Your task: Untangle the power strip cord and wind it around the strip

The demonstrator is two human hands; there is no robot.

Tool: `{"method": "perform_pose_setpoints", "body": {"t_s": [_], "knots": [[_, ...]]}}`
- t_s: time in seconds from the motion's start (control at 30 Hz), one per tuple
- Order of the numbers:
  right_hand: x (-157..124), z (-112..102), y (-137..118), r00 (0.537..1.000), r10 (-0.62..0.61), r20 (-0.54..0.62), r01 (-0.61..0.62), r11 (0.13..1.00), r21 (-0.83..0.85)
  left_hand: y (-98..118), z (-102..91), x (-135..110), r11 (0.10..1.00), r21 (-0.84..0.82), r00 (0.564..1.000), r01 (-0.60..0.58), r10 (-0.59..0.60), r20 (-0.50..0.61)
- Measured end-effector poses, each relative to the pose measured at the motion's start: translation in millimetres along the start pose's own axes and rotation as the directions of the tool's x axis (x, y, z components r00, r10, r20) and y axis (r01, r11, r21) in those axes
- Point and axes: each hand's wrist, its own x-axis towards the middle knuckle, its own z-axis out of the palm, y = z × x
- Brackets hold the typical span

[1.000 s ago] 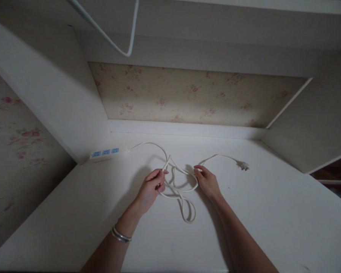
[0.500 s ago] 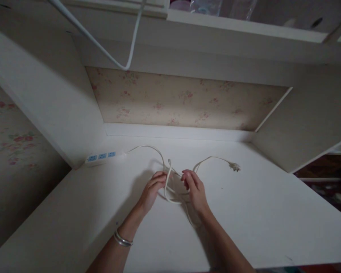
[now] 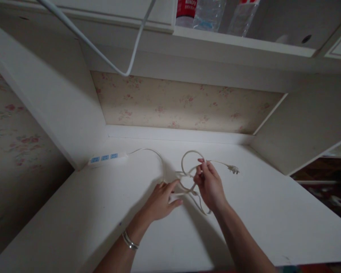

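Observation:
A tangled white power cord lies in loops on the tabletop, running from a white power strip with blue sockets to a plug on the right. My right hand pinches a raised loop of this cord between thumb and fingers. Over the left side of the tangle is my left hand, thumb and index finger spread apart beside the cord. Its other fingers are partly hidden beneath it, and I cannot tell whether they press on the cord.
The white tabletop sits between cabinet side panels, with a floral back wall. A shelf above holds a red-labelled bottle and clear plastic bottles. A pale bent rod hangs at the upper left.
My right hand has moved right and lifted a cord loop. The left hand, earlier closed around the cord, has spread its thumb and index finger and shifted slightly nearer me. The view has tilted up.

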Motion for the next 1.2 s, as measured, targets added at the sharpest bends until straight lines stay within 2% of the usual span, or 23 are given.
{"method": "perform_pose_setpoints", "body": {"t_s": [0.07, 0.13, 0.3, 0.43, 0.57, 0.63, 0.7, 0.8, 0.9, 1.03, 1.1, 1.2], "knots": [[14, -18, -23, 0.998, -0.033, -0.057, 0.038, 0.995, 0.095, -7, -1.3, 2, 0.991, 0.119, 0.998, -0.056, 0.057, -0.003], [28, -42, -46, 0.991, -0.070, -0.111, 0.084, 0.989, 0.124, -13, -3.1, 5, 0.976, 0.207, 0.995, -0.070, 0.083, -0.054], [56, -113, -94, 0.957, -0.126, -0.262, 0.153, 0.984, 0.088, -25, -10.0, 10, 0.955, 0.286, 0.968, 0.074, 0.000, -0.252], [66, -167, -119, 0.922, -0.196, -0.334, 0.194, 0.980, -0.038, -37, -18.6, 11, 0.950, 0.238, 0.925, 0.204, -0.107, -0.364], [63, -199, -123, 0.882, -0.296, -0.368, 0.193, 0.937, -0.291, -50, -29.0, 13, 0.953, 0.140, 0.870, 0.268, -0.177, -0.461], [54, -203, -118, 0.909, -0.272, -0.315, 0.159, 0.927, -0.340, -54, -32.9, 13, 0.951, 0.116, 0.842, 0.287, -0.193, -0.503], [42, -203, -111, 0.967, -0.171, -0.188, 0.098, 0.934, -0.344, -55, -35.3, 13, 0.943, 0.145, 0.826, 0.300, -0.180, -0.535], [20, -199, -93, 1.000, 0.003, -0.018, -0.010, 0.922, -0.387, -51, -36.2, 10, 0.910, 0.308, 0.850, 0.277, -0.082, -0.521], [-1, -195, -72, 0.992, 0.102, 0.074, -0.061, 0.899, -0.433, -45, -35.9, 8, 0.840, 0.478, 0.882, 0.257, -0.001, -0.471], [-23, -180, -50, 0.965, 0.203, 0.164, -0.095, 0.858, -0.505, -38, -34.5, 7, 0.786, 0.551, 0.894, 0.281, -0.005, -0.449], [-32, -166, -44, 0.952, 0.246, 0.183, -0.141, 0.881, -0.452, -34, -32.7, 7, 0.783, 0.555, 0.905, 0.279, -0.022, -0.424], [-40, -142, -39, 0.933, 0.309, 0.186, -0.250, 0.926, -0.284, -23, -28.8, 5, 0.787, 0.567, 0.935, 0.244, -0.035, -0.353]]}}
